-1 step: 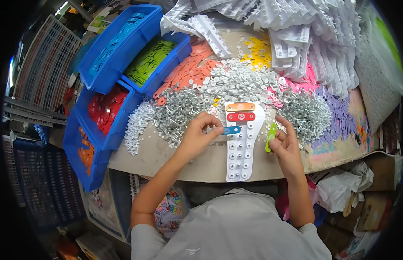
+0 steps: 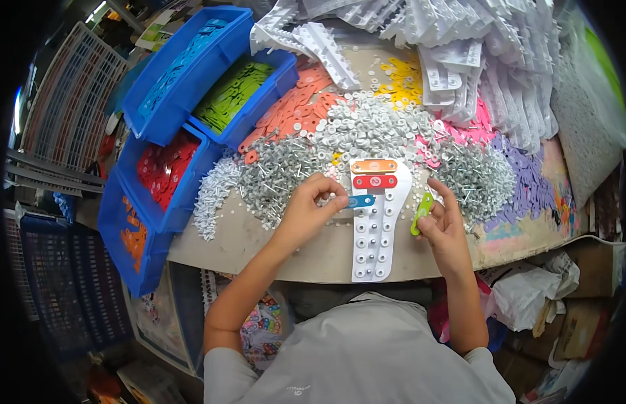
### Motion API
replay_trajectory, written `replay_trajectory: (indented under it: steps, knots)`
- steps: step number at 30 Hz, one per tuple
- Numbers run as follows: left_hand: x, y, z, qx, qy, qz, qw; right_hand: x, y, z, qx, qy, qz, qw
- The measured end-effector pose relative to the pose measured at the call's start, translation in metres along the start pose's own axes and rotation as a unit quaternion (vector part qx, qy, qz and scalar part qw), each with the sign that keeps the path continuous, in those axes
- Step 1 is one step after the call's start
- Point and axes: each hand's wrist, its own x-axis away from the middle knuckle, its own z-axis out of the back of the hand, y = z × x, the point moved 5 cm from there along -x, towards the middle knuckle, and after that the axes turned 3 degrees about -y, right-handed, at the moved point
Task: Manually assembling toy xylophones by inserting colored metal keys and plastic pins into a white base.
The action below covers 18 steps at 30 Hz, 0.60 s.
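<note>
A white plastic board [image 2: 369, 246] with rows of pegs and washers lies before me at the table's front edge. Across its upper end sit an orange strip [image 2: 374, 166] and, just below, a red strip [image 2: 386, 182]. My left hand [image 2: 314, 205] pinches the end of a blue strip [image 2: 361, 201], whose free end reaches over the board under the red one. To the right of the board, my right hand [image 2: 445, 225] holds a lime-green strip [image 2: 421, 217] between thumb and fingers, slanted and apart from the board.
Heaps of metal pins [image 2: 269, 175], white washers [image 2: 367, 124] and purple strips [image 2: 522, 182] cover the table behind the board. Blue bins [image 2: 212, 151] of coloured strips stand at the left. White boards [image 2: 488, 40] are piled at the back right.
The lime-green strip in my right hand has tilted slightly, its top end leaning a little further right. My left hand and the blue strip look unmoved.
</note>
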Motion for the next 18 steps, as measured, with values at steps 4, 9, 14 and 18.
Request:
replay_trajectory:
  steps: [4, 9, 14, 18]
  knots:
    - [-0.007, 0.008, -0.006, 0.000, -0.018, 0.039, 0.999, -0.005, 0.007, 0.006, 0.074, -0.002, 0.026, 0.997]
    - [-0.024, 0.011, -0.017, -0.093, -0.009, -0.023, 0.995, -0.009, 0.006, -0.004, 0.136, -0.001, 0.019, 0.991]
    - [-0.032, 0.007, -0.027, -0.136, -0.009, -0.057, 0.989, -0.007, 0.000, -0.013, 0.216, 0.003, -0.008, 0.976]
    - [-0.032, 0.014, -0.031, -0.215, 0.006, -0.073, 0.974, -0.010, -0.005, -0.018, 0.335, -0.004, 0.092, 0.938]
